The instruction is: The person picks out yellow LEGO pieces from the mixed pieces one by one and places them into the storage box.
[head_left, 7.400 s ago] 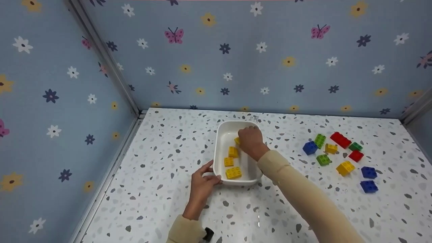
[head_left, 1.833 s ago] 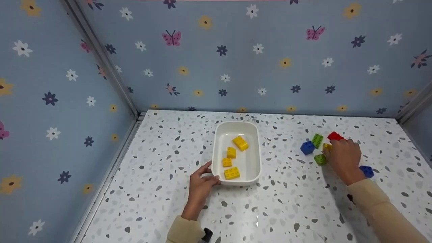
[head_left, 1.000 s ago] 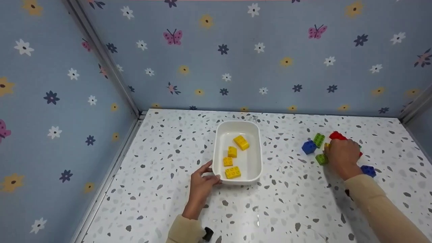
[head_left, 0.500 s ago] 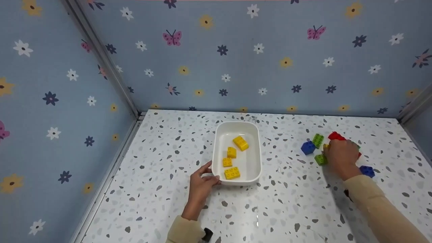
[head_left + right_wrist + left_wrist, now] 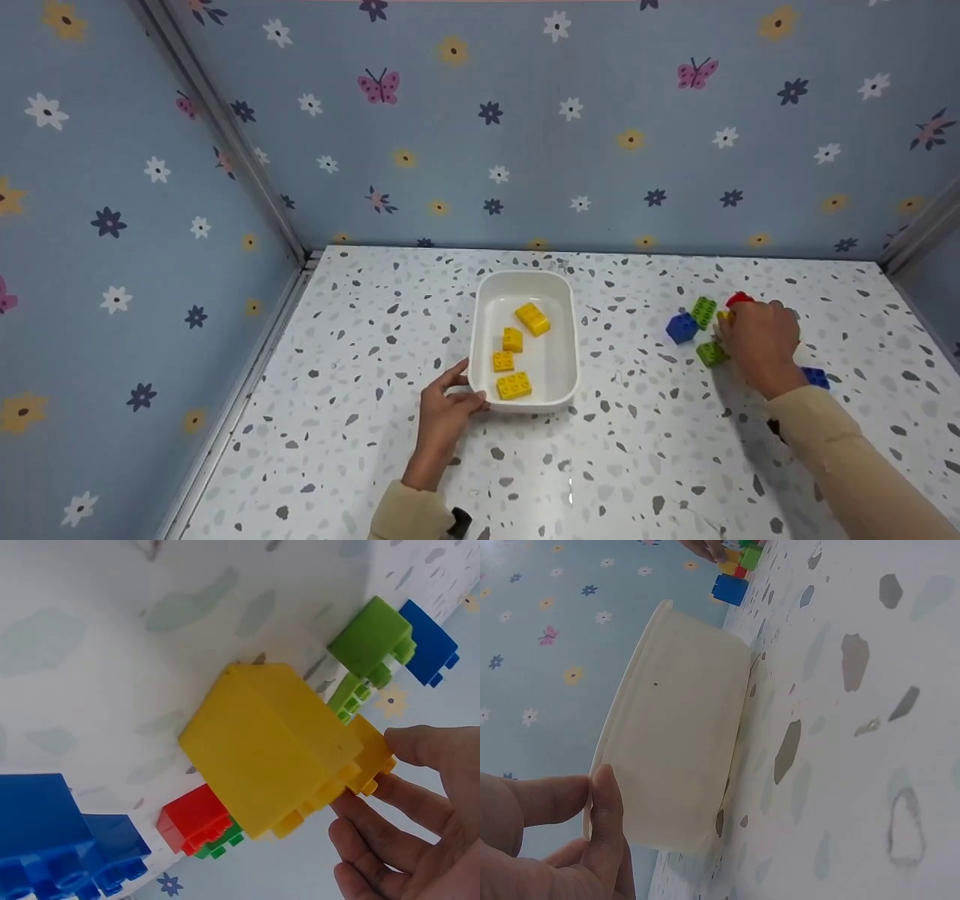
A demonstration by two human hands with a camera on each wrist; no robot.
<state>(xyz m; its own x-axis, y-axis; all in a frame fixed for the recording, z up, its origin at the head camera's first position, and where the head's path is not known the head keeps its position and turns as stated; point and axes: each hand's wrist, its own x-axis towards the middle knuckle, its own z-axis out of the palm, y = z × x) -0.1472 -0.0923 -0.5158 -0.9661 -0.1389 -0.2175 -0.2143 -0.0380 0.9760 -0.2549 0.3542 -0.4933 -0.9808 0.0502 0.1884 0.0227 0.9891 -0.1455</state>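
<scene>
My left hand [image 5: 446, 411] pinches the near left rim of a white plastic tub [image 5: 576, 352], its thumb and fingers on either side of the rim in the left wrist view. Several yellow toy bricks [image 5: 514, 385] lie inside the tub. Over at the right, my right hand [image 5: 765, 341] is among the loose bricks. In the right wrist view its thumb and fingers pinch a small yellow brick [image 5: 370, 757]. A larger yellow brick [image 5: 262, 742] stands nearer that camera; in the head view the right hand hides it.
Around the right hand lie a blue brick [image 5: 682, 328], two light green bricks [image 5: 703, 311], a red brick [image 5: 739, 298] and another blue brick [image 5: 816, 377]. A smaller red brick [image 5: 193, 817] and a dark green brick [image 5: 223, 840] show in the right wrist view. A flower-patterned wall [image 5: 525, 135] borders the speckled table.
The right hand has let go of a yellow brick in the tub and moved right to the loose bricks, where it pinches a small yellow one. The left hand stays on the rim.
</scene>
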